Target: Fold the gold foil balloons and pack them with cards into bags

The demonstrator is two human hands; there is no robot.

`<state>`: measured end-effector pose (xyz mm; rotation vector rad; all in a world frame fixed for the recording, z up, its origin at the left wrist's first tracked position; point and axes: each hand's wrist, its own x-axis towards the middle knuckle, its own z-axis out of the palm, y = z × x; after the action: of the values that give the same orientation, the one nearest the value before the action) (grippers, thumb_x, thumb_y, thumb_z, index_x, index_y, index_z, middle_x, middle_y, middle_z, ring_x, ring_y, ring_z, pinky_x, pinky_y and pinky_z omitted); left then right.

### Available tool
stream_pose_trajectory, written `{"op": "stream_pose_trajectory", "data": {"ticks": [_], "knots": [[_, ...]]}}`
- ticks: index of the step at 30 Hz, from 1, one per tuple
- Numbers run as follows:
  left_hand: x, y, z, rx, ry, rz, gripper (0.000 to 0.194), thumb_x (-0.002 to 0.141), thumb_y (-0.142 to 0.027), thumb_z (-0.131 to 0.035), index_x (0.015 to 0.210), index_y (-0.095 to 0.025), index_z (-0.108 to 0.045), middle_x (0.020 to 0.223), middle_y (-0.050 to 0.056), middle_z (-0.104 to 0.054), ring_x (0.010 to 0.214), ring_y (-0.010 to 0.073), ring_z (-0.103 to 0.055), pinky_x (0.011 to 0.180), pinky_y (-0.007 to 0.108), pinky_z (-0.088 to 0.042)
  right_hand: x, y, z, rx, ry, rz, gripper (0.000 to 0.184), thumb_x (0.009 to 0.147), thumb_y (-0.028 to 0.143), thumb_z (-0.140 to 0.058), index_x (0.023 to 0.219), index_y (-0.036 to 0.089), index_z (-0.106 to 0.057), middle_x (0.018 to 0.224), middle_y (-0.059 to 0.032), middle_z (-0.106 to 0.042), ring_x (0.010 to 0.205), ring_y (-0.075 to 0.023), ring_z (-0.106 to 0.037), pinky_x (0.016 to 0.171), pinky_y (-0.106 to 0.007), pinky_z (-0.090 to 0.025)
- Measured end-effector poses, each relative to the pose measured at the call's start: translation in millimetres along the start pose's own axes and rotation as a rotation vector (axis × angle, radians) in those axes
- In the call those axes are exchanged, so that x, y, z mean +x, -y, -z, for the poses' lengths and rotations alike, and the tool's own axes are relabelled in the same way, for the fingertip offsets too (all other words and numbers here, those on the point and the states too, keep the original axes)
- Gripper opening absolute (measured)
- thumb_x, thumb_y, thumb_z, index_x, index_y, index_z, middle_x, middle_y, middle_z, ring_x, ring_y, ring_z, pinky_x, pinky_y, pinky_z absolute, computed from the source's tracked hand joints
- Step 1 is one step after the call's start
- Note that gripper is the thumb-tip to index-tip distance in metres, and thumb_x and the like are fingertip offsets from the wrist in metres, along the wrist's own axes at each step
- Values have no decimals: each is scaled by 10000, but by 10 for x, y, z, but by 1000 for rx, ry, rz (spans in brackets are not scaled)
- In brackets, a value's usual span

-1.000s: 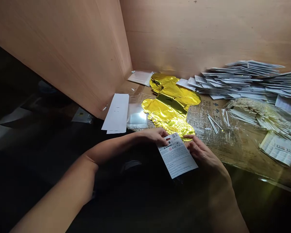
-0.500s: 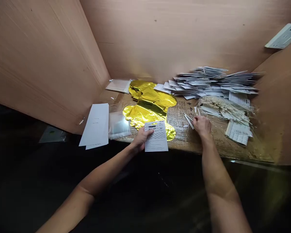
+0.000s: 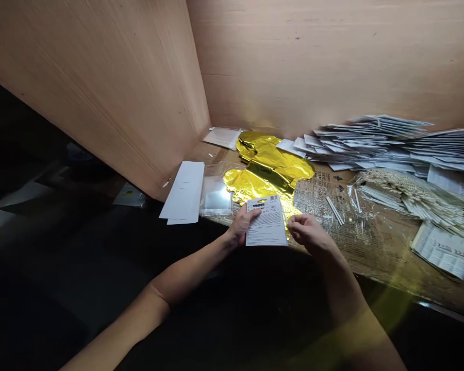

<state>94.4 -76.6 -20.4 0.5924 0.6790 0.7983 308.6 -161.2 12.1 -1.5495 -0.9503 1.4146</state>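
Note:
My left hand point(image 3: 243, 224) grips a white printed card point(image 3: 266, 226) by its left side, with the thumb on its face. The card has a hang hole at the top and dense small text. Close to the card's right edge, my right hand point(image 3: 307, 231) is closed in a pinch on what looks like a thin white stick point(image 3: 285, 215), mostly hidden by the fingers. Behind both hands lie gold foil balloons point(image 3: 270, 172), flat on the cardboard-covered table. Loose white sticks point(image 3: 334, 210) rest to the right of my right hand.
White folded cards point(image 3: 375, 141) are heaped along the back wall. At right, a plastic bag of white sticks point(image 3: 417, 198) lies behind folded printed sheets point(image 3: 443, 250). White paper strips point(image 3: 183, 190) and clear plastic sleeves point(image 3: 216, 196) lie at left, by the wooden side panel point(image 3: 139, 93).
My right hand has moved left, from the loose sticks to the card's right edge. The left hand still holds the card. The view has swung left.

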Motion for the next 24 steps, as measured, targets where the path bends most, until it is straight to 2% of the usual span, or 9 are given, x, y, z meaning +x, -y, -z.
{"op": "stream_pose_trajectory", "data": {"ticks": [5, 9, 12, 14, 15, 17, 19, 21, 24], "knots": [[-88, 85, 39, 37, 27, -37, 500, 747, -306, -877, 1150, -156, -622, 1062, 95, -781, 899, 226, -743, 864, 376, -604, -31, -157, -312, 111, -130, 52, 474, 701, 524, -916, 679, 205, -567, 518, 76, -471, 439, -52, -314, 406, -176, -219], [-179, 299, 93, 164, -6, -182, 473, 817, -367, -838, 1163, -179, -576, 1091, 82, -760, 933, 212, -730, 889, 370, -594, -154, -353, -508, 237, -126, 64, 554, 832, 753, -756, 951, 213, -722, 754, -41, -723, 591, -174, -628, 494, -273, -516], [-163, 272, 191, 494, 70, -269, 446, 897, -455, -759, 1208, -194, -573, 1141, 96, -744, 1014, 235, -721, 916, 373, -580, -342, -535, -691, 172, -135, 65, 581, 867, 677, -776, 1205, 206, -743, 1009, -110, -809, 905, -311, -766, 740, -397, -646], [-84, 16, 363, 869, 46, -332, 495, 927, -532, -715, 1265, -195, -583, 1191, 122, -725, 1098, 269, -701, 970, 396, -556, -475, -645, -745, 166, -234, 68, 601, 865, 641, -797, 1272, 205, -722, 1114, -123, -813, 1016, -349, -771, 832, -430, -656], [-34, -183, 490, 1080, -52, -368, 545, 929, -575, -701, 1294, -189, -583, 1236, 144, -706, 1158, 294, -679, 1011, 415, -535, -536, -695, -747, 182, -273, 52, 606, 867, 638, -799, 1285, 207, -717, 1150, -126, -810, 1045, -358, -772, 857, -440, -658], [63, -663, 808, 1446, -481, -413, 687, 904, -651, -700, 1343, -144, -554, 1383, 219, -621, 1329, 357, -577, 1118, 469, -460, -630, -788, -710, 238, -324, 2, 617, 865, 630, -807, 1313, 217, -710, 1182, -124, -811, 1056, -364, -779, 882, -451, -663], [137, -1129, 1147, 1637, -853, -268, 830, 852, -731, -708, 1362, -99, -540, 1472, 278, -548, 1427, 421, -481, 1163, 534, -405, -676, -871, -644, 294, -329, -43, 662, 856, 618, -820, 1376, 229, -692, 1189, -117, -815, 1049, -365, -789, 905, -463, -664], [195, -1463, 1420, 1678, -955, -123, 897, 839, -764, -688, 1392, -72, -545, 1505, 303, -530, 1457, 442, -456, 1180, 554, -383, -673, -936, -584, 325, -317, -78, 744, 828, 619, -842, 1431, 219, -670, 1170, -120, -823, 1025, -375, -799, 917, -481, -664], [301, -1673, 1613, 1644, -922, -22, 947, 824, -802, -663, 1400, -55, -582, 1540, 329, -518, 1500, 475, -426, 1218, 591, -328, -622, -968, -554, 335, -299, -120, 840, 786, 628, -869, 1470, 192, -649, 1151, -136, -828, 1005, -392, -805, 923, -506, -662]]}}
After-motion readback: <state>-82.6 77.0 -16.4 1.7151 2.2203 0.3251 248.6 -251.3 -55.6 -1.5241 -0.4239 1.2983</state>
